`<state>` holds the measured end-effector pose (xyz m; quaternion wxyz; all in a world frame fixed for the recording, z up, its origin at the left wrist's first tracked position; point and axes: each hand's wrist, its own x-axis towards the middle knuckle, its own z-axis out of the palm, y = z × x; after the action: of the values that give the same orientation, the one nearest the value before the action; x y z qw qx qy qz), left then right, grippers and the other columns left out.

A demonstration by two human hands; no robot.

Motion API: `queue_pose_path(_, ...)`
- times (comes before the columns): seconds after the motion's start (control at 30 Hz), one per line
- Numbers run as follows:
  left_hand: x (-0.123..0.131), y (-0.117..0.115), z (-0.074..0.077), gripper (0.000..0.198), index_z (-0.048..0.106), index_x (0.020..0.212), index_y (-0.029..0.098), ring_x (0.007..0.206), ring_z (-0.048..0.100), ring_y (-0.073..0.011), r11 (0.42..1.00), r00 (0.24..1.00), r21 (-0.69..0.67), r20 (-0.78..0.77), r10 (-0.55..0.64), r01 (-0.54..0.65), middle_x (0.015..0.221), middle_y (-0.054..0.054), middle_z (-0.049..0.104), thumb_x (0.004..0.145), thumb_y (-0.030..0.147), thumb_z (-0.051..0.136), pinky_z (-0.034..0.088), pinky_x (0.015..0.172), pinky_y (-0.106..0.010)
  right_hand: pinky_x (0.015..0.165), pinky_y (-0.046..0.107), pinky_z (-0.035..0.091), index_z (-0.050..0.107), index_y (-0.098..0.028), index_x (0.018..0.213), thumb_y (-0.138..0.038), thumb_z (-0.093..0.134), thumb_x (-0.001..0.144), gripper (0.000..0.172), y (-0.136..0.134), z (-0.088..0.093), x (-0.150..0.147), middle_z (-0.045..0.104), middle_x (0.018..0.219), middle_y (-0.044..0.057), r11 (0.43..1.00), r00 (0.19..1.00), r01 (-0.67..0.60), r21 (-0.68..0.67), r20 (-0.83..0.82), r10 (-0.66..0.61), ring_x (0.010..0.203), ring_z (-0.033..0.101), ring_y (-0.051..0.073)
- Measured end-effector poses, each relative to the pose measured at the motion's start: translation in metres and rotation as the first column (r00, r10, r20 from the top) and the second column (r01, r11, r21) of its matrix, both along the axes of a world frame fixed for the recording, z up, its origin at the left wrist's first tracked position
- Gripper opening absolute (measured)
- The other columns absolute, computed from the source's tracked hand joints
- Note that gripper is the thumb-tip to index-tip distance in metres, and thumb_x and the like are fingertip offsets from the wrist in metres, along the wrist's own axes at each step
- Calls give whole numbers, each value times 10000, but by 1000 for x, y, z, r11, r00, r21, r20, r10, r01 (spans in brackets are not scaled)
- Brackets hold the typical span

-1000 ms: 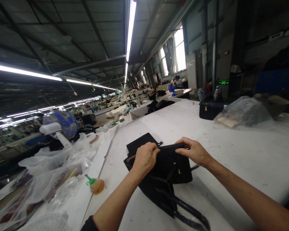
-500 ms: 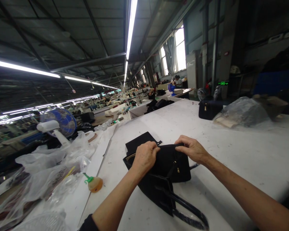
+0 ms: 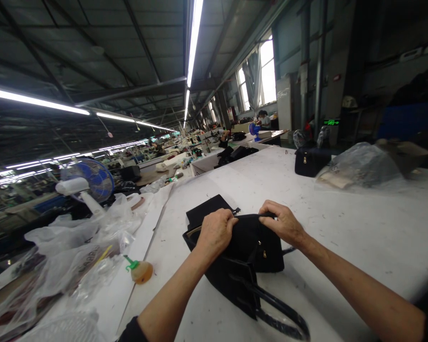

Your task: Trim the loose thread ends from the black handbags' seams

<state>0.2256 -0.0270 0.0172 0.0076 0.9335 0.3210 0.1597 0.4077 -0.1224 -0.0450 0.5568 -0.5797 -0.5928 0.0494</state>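
Note:
A black bag (image 3: 249, 240) with a small gold zip pull lies on the white table (image 3: 328, 228). My left hand (image 3: 217, 228) pinches its upper edge near the middle, fingers closed. Further right, my right hand (image 3: 281, 221) grips the same edge between thumb and fingers. Beside my left hand, a flat black flap or panel (image 3: 207, 209) rests on the far side; whether it joins the bag is hidden. The bag's dark handle (image 3: 281, 306), partly in clear wrap, reaches toward the near edge of the table.
To the left are a glue bottle (image 3: 141, 271) with a green spout, crumpled clear plastic (image 3: 60, 237) and a blue-bladed fan (image 3: 92, 180). Another black bag (image 3: 310, 162) and a plastic-wrapped bundle (image 3: 364, 166) stand at the back right. A person sits far off near the window.
The lower right part of the bag and its zip pull have shifted very slightly downward. Both hands keep their hold on the edge.

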Motion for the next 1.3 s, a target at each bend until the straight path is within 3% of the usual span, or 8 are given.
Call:
queue_pose_path(0.13,-1,1,-1,200,606,769,203,758,579,-170,1000,1000,15,2,-8,8,823,-20,648,867,330,487,372,670,-278,669,265,394,591,-199,716,-223,541,744,62,4,-4,1,567,712,-14,998,994,-24,-54,-110,18,707,519,142)
queue_pose_path(0.27,0,1,-2,197,615,783,199,774,583,-173,1000,1000,3,-1,7,-7,840,-29,654,866,325,488,379,685,-279,691,273,396,646,-202,761,-252,558,748,102,5,-3,2,581,752,-1,995,994,-63,-74,-94,56,738,530,149)
queue_pose_path(0.5,0,2,-2,198,609,758,202,748,583,-166,1000,1000,22,19,-11,11,817,-18,649,863,326,497,375,664,-276,703,271,400,601,-198,691,-224,554,738,71,10,-3,1,565,716,-13,998,992,-40,-48,-124,34,729,536,145)
queue_pose_path(0.73,-2,3,-3,173,611,726,201,723,578,-151,1000,996,9,91,-19,18,776,0,645,845,298,531,367,648,-267,723,271,411,693,-229,750,-280,592,751,113,14,11,1,582,773,-1,987,993,-112,-117,19,115,756,553,143)
queue_pose_path(0.97,-4,7,-7,193,628,670,196,707,576,-151,998,986,-57,166,20,-10,744,-5,657,790,347,606,382,644,-262,672,266,401,687,-213,656,-293,615,709,119,20,11,1,589,734,-15,976,996,-49,-210,-85,31,711,553,136)
queue_pose_path(1.13,-5,5,-5,150,649,728,207,734,589,-160,999,990,-36,142,24,-19,787,-12,665,815,288,558,395,667,-266,685,264,406,686,-202,675,-293,602,731,137,17,10,0,603,744,-3,986,999,-15,-168,-39,8,730,559,140)
queue_pose_path(1.3,-4,6,-5,175,633,729,207,740,592,-167,999,992,1,116,42,-42,784,-15,657,832,306,530,392,665,-270,702,245,416,714,-229,841,-277,588,766,153,18,7,2,607,786,-5,993,997,-50,-110,60,57,750,565,128)
